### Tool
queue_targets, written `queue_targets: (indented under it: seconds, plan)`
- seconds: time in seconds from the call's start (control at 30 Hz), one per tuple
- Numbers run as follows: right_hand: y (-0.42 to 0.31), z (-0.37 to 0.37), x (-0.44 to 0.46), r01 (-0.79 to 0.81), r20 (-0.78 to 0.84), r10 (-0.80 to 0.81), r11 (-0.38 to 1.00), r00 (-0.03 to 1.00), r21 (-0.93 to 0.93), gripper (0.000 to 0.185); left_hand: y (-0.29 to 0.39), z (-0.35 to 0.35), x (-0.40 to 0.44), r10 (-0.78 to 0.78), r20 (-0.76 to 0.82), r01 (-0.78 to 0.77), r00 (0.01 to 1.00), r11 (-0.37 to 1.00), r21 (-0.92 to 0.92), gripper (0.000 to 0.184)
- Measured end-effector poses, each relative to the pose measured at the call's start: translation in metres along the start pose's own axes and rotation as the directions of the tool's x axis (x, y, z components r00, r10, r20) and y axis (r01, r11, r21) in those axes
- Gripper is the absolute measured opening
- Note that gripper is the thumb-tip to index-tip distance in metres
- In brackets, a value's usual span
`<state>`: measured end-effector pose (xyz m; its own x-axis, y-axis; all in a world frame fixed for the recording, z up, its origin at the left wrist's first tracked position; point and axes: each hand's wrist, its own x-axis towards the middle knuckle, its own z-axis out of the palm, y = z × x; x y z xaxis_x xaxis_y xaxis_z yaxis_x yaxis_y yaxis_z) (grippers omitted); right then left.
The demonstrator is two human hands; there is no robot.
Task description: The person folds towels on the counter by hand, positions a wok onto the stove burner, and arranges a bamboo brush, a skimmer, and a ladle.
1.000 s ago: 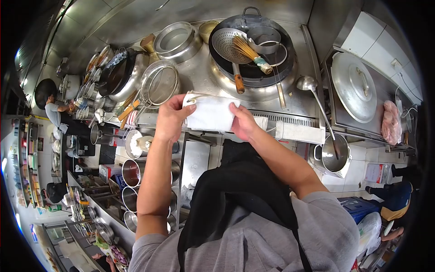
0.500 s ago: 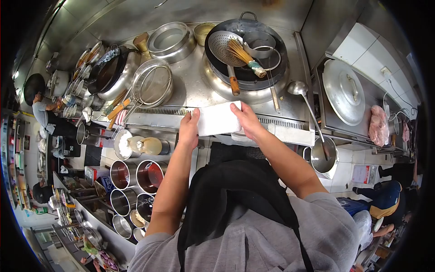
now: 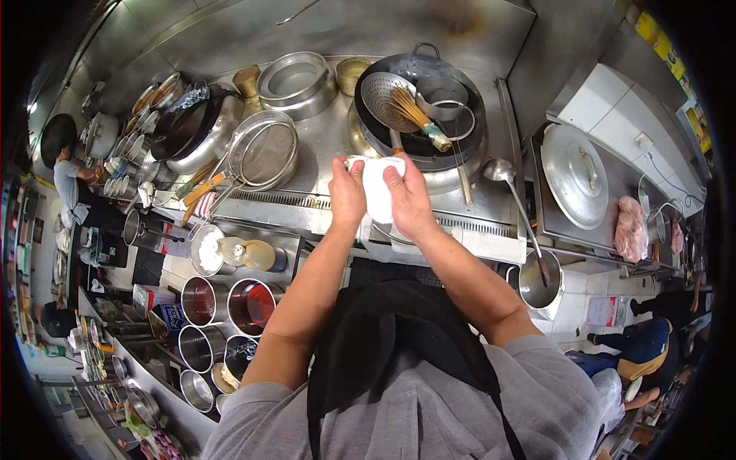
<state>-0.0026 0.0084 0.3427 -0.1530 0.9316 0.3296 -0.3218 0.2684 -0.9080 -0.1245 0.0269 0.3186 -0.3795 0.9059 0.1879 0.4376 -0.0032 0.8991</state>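
Between my two hands is a folded white cloth (image 3: 379, 195), bunched narrow in front of my chest. My left hand (image 3: 347, 193) grips its left side, the thumb on top. My right hand (image 3: 411, 201) is closed on the right side, thumb pressed over the cloth and fingers underneath. Just beyond the hands a black wok (image 3: 369, 101) sits on the stove, holding a perforated strainer (image 3: 377, 93), a bamboo brush (image 3: 414, 115) and a metal pot (image 3: 442, 98). The strainer's handle runs down behind the cloth.
Wire sieves (image 3: 264, 153) lie left on the steel stove top (image 3: 322, 161). A ladle (image 3: 502, 170) leans into a pot (image 3: 537, 287) at right, near a large lid (image 3: 573, 176) and raw meat (image 3: 632, 230). Steel containers (image 3: 201, 349) stand lower left. Other people are at both sides.
My hands have come closer together, and the cloth between them has gone from spread flat to gathered narrow. The view has shifted slightly.
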Motion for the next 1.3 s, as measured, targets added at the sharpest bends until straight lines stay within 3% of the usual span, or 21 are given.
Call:
queue_targets:
  seconds: [0.03, 0.07, 0.13, 0.2, 0.27, 0.37, 0.43, 0.47, 0.53, 0.67, 0.73, 0.8, 0.87, 0.93, 0.97, 1.03, 1.07, 1.1, 1.13, 1.23, 1.3]
  plan:
    - [-0.007, 0.01, -0.002, -0.014, 0.02, 0.016, 0.996, 1.0, -0.086, 0.026, -0.028, 0.012, 0.009, -0.098, 0.075, 0.118, 0.992, 0.928, -0.352, 0.031]
    - [-0.007, 0.016, -0.005, -0.007, 0.022, 0.009, 0.996, 1.0, -0.085, 0.026, -0.019, 0.002, 0.004, -0.203, 0.206, 0.289, 0.957, 0.65, -0.703, 0.028]
    - [-0.009, 0.025, -0.009, -0.134, 0.095, 0.116, 0.969, 0.989, 0.208, 0.023, -0.038, 0.001, -0.002, -0.071, 0.164, 0.141, 0.984, 0.87, -0.473, 0.027]
    - [0.007, 0.015, -0.014, -0.218, 0.137, 0.191, 0.948, 0.972, 0.232, 0.026, -0.047, -0.002, -0.013, -0.048, 0.155, 0.086, 0.987, 0.965, -0.248, 0.027]
    - [0.013, 0.006, -0.018, -0.481, 0.139, 0.475, 0.744, 0.869, 0.464, 0.03, -0.045, -0.012, -0.031, 0.015, 0.125, -0.018, 0.992, 1.0, 0.025, 0.03]
    - [0.038, -0.009, -0.027, -0.514, 0.181, 0.503, 0.673, 0.845, 0.532, 0.039, -0.043, -0.025, -0.043, 0.078, 0.154, -0.073, 0.985, 0.997, -0.04, 0.038]
    - [0.042, -0.011, -0.033, -0.532, 0.182, 0.531, 0.639, 0.827, 0.556, 0.043, -0.047, -0.043, -0.048, 0.082, 0.395, -0.024, 0.915, 0.988, -0.15, 0.043]
    - [0.039, -0.01, -0.033, -0.528, 0.173, 0.536, 0.63, 0.826, 0.57, 0.045, -0.055, -0.048, -0.049, 0.082, 0.401, -0.022, 0.912, 0.988, -0.153, 0.043]
    - [0.031, -0.006, -0.034, -0.517, 0.155, 0.539, 0.626, 0.828, 0.584, 0.048, -0.074, -0.057, -0.049, 0.095, 0.563, 0.228, 0.821, 0.85, -0.475, 0.04]
    - [0.026, 0.002, -0.036, -0.496, 0.121, 0.541, 0.628, 0.832, 0.6, 0.048, -0.064, -0.089, -0.045, 0.019, 0.657, 0.317, 0.754, 0.865, -0.388, 0.023]
    - [0.029, 0.008, -0.039, -0.496, 0.131, 0.536, 0.626, 0.834, 0.601, 0.047, -0.069, -0.082, -0.048, 0.097, 0.585, 0.227, 0.805, 0.861, -0.454, 0.013]
    - [0.035, 0.017, -0.043, -0.497, 0.043, 0.579, 0.657, 0.814, 0.566, 0.047, -0.071, -0.075, -0.048, -0.017, 0.544, 0.16, 0.839, 0.963, -0.216, 0.01]
    - [0.033, 0.02, -0.046, -0.513, 0.04, 0.589, 0.665, 0.807, 0.543, 0.046, -0.072, -0.065, -0.056, -0.034, 0.469, 0.155, 0.883, 0.962, -0.223, 0.009]
    - [0.024, 0.022, -0.046, -0.518, 0.029, 0.593, 0.678, 0.804, 0.522, 0.044, -0.078, -0.057, -0.059, -0.054, 0.513, 0.324, 0.857, 0.83, -0.453, 0.018]
    - [0.014, 0.027, -0.045, -0.524, 0.022, 0.578, 0.722, 0.816, 0.451, 0.043, -0.086, -0.053, -0.06, -0.01, 0.641, 0.548, 0.768, 0.528, -0.649, 0.041]
    - [0.011, 0.028, -0.045, -0.524, 0.004, 0.566, 0.762, 0.825, 0.38, 0.041, -0.055, -0.07, -0.059, 0.002, 0.723, 0.635, 0.691, 0.475, -0.609, 0.053]
    - [0.015, 0.027, -0.042, -0.515, 0.009, 0.517, 0.851, 0.856, 0.107, 0.041, -0.044, -0.075, -0.06, 0.01, 0.791, 0.713, 0.612, 0.425, -0.558, 0.066]
    - [0.016, 0.025, -0.04, -0.461, 0.034, 0.473, 0.87, 0.88, -0.172, 0.041, -0.044, -0.062, -0.06, 0.03, 0.747, 0.597, 0.665, 0.58, -0.555, 0.081]
    - [0.015, 0.021, -0.037, -0.464, 0.03, 0.475, 0.87, 0.879, -0.164, 0.041, -0.046, -0.053, -0.058, 0.026, 0.751, 0.6, 0.66, 0.584, -0.547, 0.081]
    - [-0.023, 0.009, -0.005, -0.548, 0.254, 0.57, 0.821, 0.781, -0.157, 0.048, -0.031, -0.033, -0.047, 0.23, 0.674, 0.632, 0.703, 0.233, -0.739, 0.086]
    - [-0.042, 0.002, 0.008, -0.337, 0.178, 0.347, 0.938, 0.921, -0.083, 0.052, -0.021, -0.03, -0.045, 0.255, 0.727, 0.712, 0.638, 0.166, -0.683, 0.1]
